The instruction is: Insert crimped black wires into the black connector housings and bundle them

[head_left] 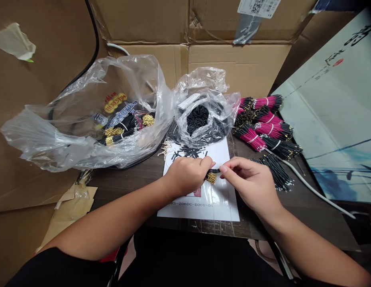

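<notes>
Left hand (187, 175) curled round the gold-tipped bundle (211, 177) above the paper sheet (227, 211), right hand (257, 183) just beside, fingers pinching a thin black piece (215, 171) running sideways from it

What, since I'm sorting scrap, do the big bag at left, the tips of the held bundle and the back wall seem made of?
Big bag: likely thin plastic film, glossy; it's see-through and crinkled.
Bundle tips: probably metal, shiny; their yellow glint could be brass or gold plating.
Back wall: apparently cardboard, matte; it's brown with creases and flap seams.
</notes>
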